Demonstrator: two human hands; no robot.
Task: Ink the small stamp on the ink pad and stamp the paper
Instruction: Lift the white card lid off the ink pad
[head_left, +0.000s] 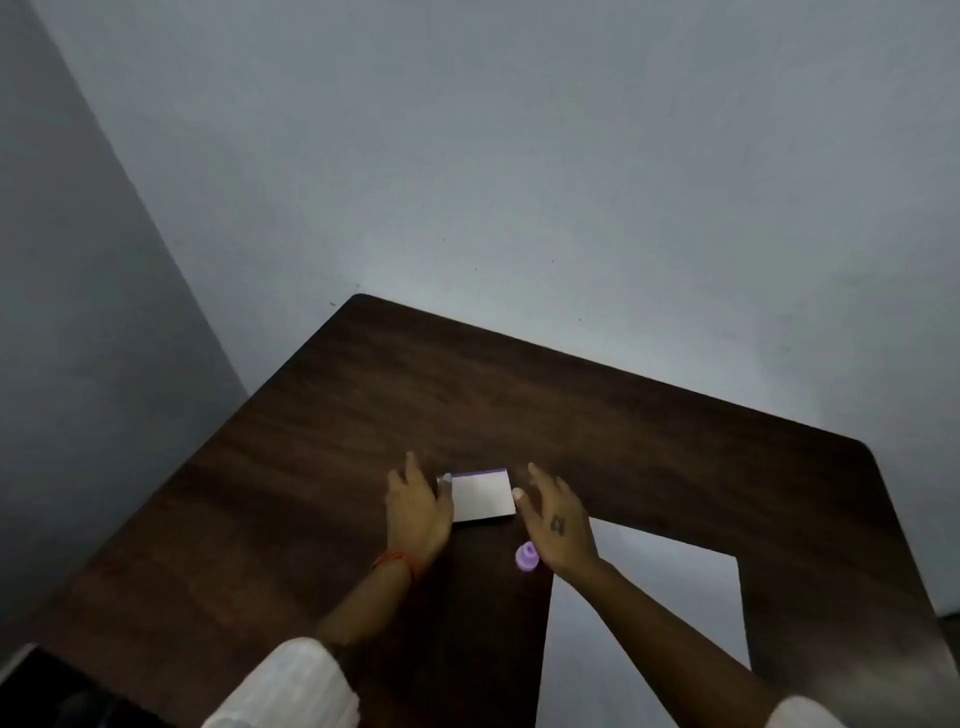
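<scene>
Dim light; a person is leaning over a dark wood table set into the corner of grey walls.

The left hand is lying palm-down on the table with fingers loosely spread, gripping nothing. Its thumb side is touching the left edge of the ink pad, a small flat square case with a pale lid and a purple strip showing along its far edge. A red thread band is sitting on the left wrist, and a white sleeve is covering the forearm lower down.

The right hand is hovering open, fingers splayed and reaching forward, thumb tip just beside the pad's right edge; whether it is touching the case cannot be told. It is holding nothing. A small dark mark is showing on the back of this hand.

The small stamp, purple and round-topped, is standing on the table just beside the heel of the right hand, on its thumb side, nearer the person than the pad.

The paper, a white sheet, is lying under and to the outer side of the right forearm, running toward the near table edge.
</scene>
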